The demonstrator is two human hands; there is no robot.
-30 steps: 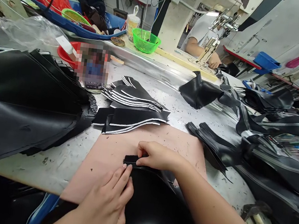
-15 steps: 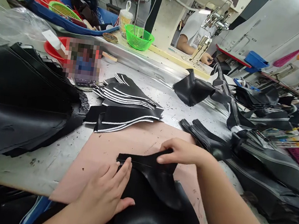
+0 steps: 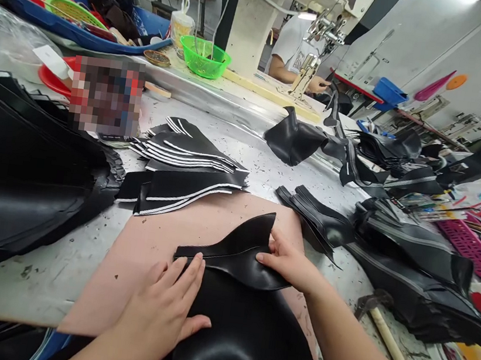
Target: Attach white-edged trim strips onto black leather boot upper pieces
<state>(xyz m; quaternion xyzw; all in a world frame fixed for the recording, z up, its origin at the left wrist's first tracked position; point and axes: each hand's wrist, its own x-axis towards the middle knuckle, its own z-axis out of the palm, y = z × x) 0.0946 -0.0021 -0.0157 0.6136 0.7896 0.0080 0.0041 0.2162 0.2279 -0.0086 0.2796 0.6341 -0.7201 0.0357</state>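
Observation:
A large black leather piece (image 3: pixel 243 328) lies on a pink mat (image 3: pixel 161 240) at the near edge of the work table. My left hand (image 3: pixel 166 306) rests flat on it with fingers stretched out, fingertips at a folded seam. My right hand (image 3: pixel 285 260) grips the piece's raised, pointed flap (image 3: pixel 245 240), thumb on top and fingers curled around its edge.
Stacked black cut pieces with white edges (image 3: pixel 189 167) lie beyond the mat. A big pile of black leather (image 3: pixel 24 169) sits at left, boot uppers (image 3: pixel 391 247) at right. A hammer (image 3: pixel 384 334) lies near my right forearm. Another person sits at a sewing machine (image 3: pixel 309 65) behind.
My right hand slid rightward along the seam and lifted the flap up. The left hand stayed pressed flat. The view shifted slightly right.

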